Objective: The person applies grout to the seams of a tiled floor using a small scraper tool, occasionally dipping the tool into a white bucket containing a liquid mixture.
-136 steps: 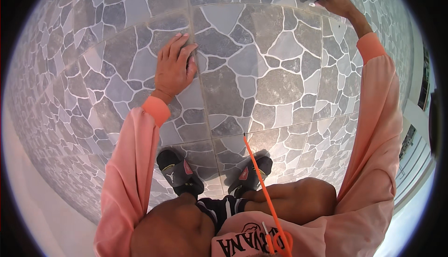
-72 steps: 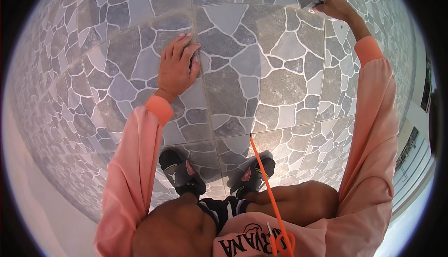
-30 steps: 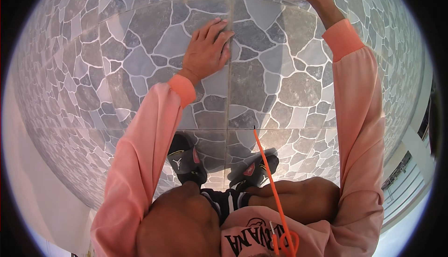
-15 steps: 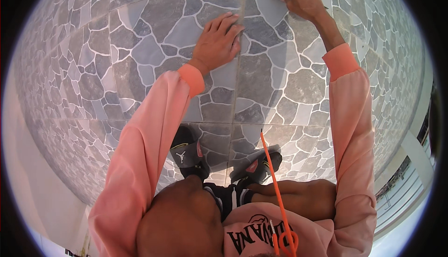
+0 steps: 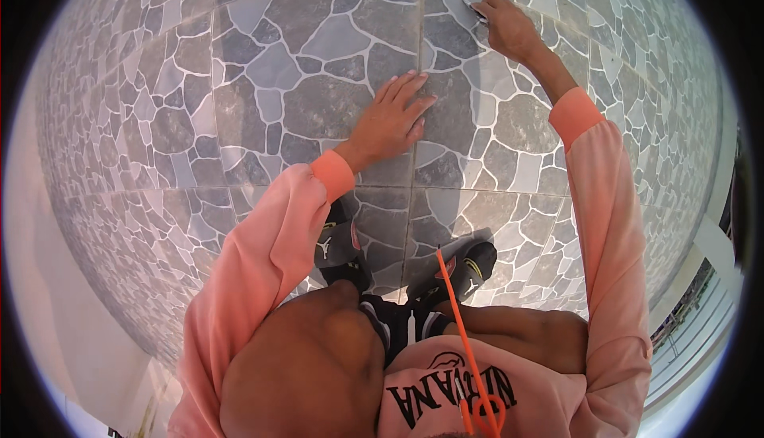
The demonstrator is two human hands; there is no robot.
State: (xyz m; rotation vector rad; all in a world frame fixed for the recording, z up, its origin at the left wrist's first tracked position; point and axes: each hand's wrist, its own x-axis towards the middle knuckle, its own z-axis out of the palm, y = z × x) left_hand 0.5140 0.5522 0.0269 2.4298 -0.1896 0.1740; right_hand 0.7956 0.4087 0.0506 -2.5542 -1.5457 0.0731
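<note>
My right hand (image 5: 512, 31) is closed around a small, thin tool (image 5: 475, 10) with a dark body and a pale, metallic-looking tip. Its exact kind is too small to make out, and my fingers hide most of it. The tip points far and left, close to a seam of the stone-patterned floor tiles (image 5: 318, 108). To the left and nearer to me, my left hand (image 5: 388, 124) rests palm down, fingers spread, with the fingertips by the long tile joint (image 5: 415, 147). Nothing is held in it.
My feet in dark slide sandals (image 5: 476, 267) stand on the tiles below my hands. An orange cord (image 5: 458, 311) with a dark tip hangs in front of my shirt. A pale wall (image 5: 60, 279) runs along the left, and a white railing (image 5: 696, 330) lies at the right.
Both hands have come nearer to me over the tiles, the left one also a little rightward. The tool now shows a bright tip at a different angle. My view of the floor has shifted slightly.
</note>
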